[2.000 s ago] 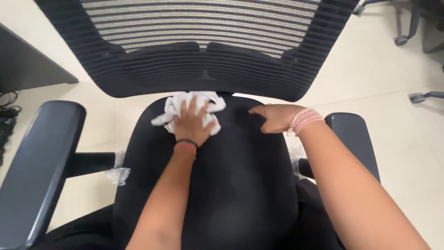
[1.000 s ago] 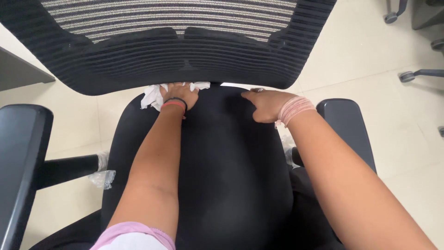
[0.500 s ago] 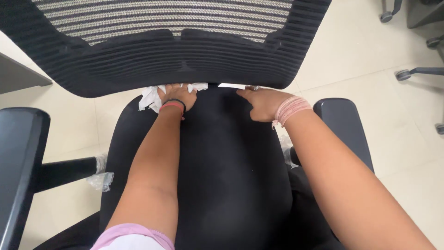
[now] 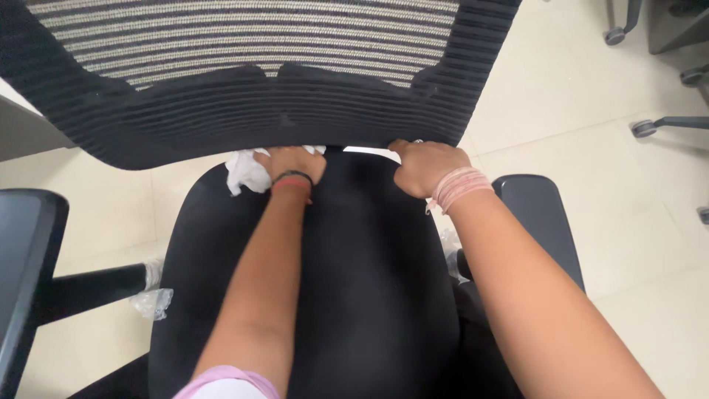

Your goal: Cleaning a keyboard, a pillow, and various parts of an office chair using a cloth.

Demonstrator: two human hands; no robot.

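Note:
I look down on a black office chair seat (image 4: 354,273) with a black and grey striped mesh backrest (image 4: 251,74). My left hand (image 4: 293,162) presses a crumpled white cloth (image 4: 247,171) against the back edge of the seat, its fingers partly hidden under the backrest. A black and red band sits on that wrist. My right hand (image 4: 425,166) rests at the seat's back right edge with fingers curled under the backrest's lower rim. Pink bands circle that wrist.
Black armrests stand at left (image 4: 26,273) and right (image 4: 535,222). Crinkled clear plastic wraps the left armrest support (image 4: 151,299). Pale tiled floor (image 4: 613,185) surrounds the chair. Other chairs' castors (image 4: 642,127) show at the upper right. A grey desk edge (image 4: 22,133) lies left.
My left hand pushed the white cloth from the open seat back under the backrest. My right hand slid back and curled its fingers at the backrest's lower rim.

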